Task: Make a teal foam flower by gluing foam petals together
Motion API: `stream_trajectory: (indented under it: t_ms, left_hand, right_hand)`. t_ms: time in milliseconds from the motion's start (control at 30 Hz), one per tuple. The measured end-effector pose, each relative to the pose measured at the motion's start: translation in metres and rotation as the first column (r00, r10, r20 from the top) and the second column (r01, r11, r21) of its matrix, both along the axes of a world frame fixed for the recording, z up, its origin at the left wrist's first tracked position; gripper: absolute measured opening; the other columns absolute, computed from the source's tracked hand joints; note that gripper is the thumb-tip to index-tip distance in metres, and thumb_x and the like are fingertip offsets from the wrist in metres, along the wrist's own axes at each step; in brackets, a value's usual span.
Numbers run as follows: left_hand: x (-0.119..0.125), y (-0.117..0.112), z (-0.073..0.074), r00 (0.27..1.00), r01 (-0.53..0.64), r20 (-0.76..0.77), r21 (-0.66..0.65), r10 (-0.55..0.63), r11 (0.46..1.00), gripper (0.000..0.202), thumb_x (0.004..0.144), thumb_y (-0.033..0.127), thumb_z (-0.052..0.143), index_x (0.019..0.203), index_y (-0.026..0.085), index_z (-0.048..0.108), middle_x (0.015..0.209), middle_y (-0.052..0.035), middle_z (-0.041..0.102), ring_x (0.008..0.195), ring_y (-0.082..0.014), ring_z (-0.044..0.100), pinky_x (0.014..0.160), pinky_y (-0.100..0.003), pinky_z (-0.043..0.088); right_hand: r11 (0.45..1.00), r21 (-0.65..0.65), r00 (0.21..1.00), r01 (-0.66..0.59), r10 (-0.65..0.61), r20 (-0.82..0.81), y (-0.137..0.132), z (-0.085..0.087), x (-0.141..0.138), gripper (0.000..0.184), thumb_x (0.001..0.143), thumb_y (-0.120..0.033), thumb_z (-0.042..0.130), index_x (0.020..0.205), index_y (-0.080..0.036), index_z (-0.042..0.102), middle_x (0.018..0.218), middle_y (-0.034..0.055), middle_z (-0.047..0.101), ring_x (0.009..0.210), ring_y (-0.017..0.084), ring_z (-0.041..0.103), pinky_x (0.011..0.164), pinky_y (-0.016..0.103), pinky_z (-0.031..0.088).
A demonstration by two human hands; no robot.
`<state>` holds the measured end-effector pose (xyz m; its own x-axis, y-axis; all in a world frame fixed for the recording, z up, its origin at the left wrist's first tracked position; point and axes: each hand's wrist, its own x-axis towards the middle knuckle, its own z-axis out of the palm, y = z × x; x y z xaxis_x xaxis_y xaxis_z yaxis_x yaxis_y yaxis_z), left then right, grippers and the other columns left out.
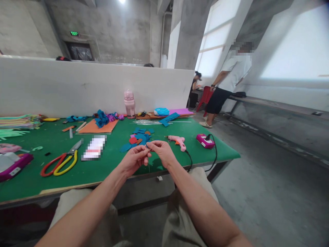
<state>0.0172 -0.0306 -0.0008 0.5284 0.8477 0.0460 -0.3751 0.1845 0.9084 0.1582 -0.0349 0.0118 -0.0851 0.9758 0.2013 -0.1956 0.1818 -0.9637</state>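
My left hand (135, 159) and my right hand (162, 152) meet over the front edge of the green table (108, 164), fingers pinched together. Between them they hold a thin wire (148, 164) that hangs down, with a small blue piece at the fingertips. Just beyond the hands lies a pile of blue, red and orange felt pieces (138, 139). A pink glue gun (177, 140) lies to the right of my right hand, its black cord running over the table edge.
Red and yellow scissors (60, 161) lie at the left. An orange sheet (99, 126) with blue felt, a pink bottle (129, 103) and wires stand further back before a white partition. A pink power box (205, 140) sits at the right corner. Two people are at the far right.
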Motion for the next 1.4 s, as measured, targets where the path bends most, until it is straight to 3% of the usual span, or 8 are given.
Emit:
stream_trajectory:
  t_ms: [167,300,433,600,967,1400]
  left_hand:
    - [0.001,0.000,0.000,0.999,-0.036,-0.016,-0.009,0.036,0.999,0.018,0.069,0.025,0.068,0.073,0.013,0.055,0.067,0.0000,0.062,0.043,-0.0048,0.052,0.043,-0.016,0.042]
    - [0.000,0.001,0.001,0.996,-0.086,-0.006,-0.017,0.086,0.996,0.020,0.068,0.026,0.069,0.073,0.013,0.055,0.066,0.0002,0.062,0.044,-0.0049,0.052,0.043,-0.016,0.041]
    - [-0.001,0.003,0.000,0.995,-0.094,0.008,-0.018,0.095,0.995,0.019,0.069,0.026,0.068,0.074,0.013,0.056,0.066,0.0000,0.062,0.044,-0.0046,0.052,0.043,-0.016,0.042]
    - [-0.001,0.004,0.000,0.996,-0.084,0.012,-0.019,0.085,0.996,0.018,0.070,0.026,0.067,0.074,0.012,0.057,0.067,-0.0003,0.061,0.045,-0.0044,0.052,0.044,-0.016,0.043]
    - [-0.001,0.003,-0.002,0.997,-0.055,-0.045,-0.008,0.055,0.998,0.018,0.069,0.025,0.068,0.072,0.011,0.058,0.068,-0.0016,0.062,0.043,-0.0050,0.052,0.043,-0.017,0.042]
    - [0.001,0.002,-0.001,0.982,-0.170,-0.080,0.048,0.174,0.984,0.021,0.068,0.028,0.069,0.075,0.012,0.057,0.068,-0.0017,0.063,0.047,-0.0069,0.055,0.046,-0.019,0.045]
  right_hand:
    - [0.997,0.003,0.997,0.077,-0.077,0.031,-0.001,0.001,-0.001,0.030,0.063,-0.045,0.066,0.062,-0.015,0.065,0.059,-0.0008,0.057,0.056,0.009,0.047,0.058,0.023,0.037]
    - [0.991,-0.088,0.994,0.097,-0.100,-0.034,0.006,-0.003,0.004,0.039,0.067,-0.053,0.059,0.071,-0.015,0.066,0.065,0.0006,0.058,0.053,0.008,0.045,0.058,0.023,0.038]
    - [0.984,-0.058,0.985,0.170,-0.172,-0.031,0.009,-0.006,0.008,0.030,0.062,-0.045,0.067,0.065,-0.015,0.063,0.063,-0.0004,0.057,0.055,0.008,0.046,0.058,0.023,0.038]
    - [0.999,0.015,0.998,0.050,-0.051,0.033,0.003,-0.003,0.003,0.021,0.064,-0.036,0.067,0.070,-0.015,0.065,0.065,-0.0006,0.060,0.059,0.009,0.048,0.060,0.023,0.038]
    - [1.000,-0.001,0.998,-0.001,0.001,0.069,0.001,-0.001,0.005,0.019,0.060,-0.033,0.069,0.067,-0.016,0.065,0.063,-0.0013,0.061,0.061,0.011,0.052,0.064,0.024,0.040]
    - [0.999,-0.012,0.998,0.053,-0.053,-0.043,0.007,-0.005,0.003,0.029,0.065,-0.042,0.066,0.061,-0.015,0.056,0.057,-0.0030,0.053,0.051,0.007,0.043,0.054,0.022,0.036]
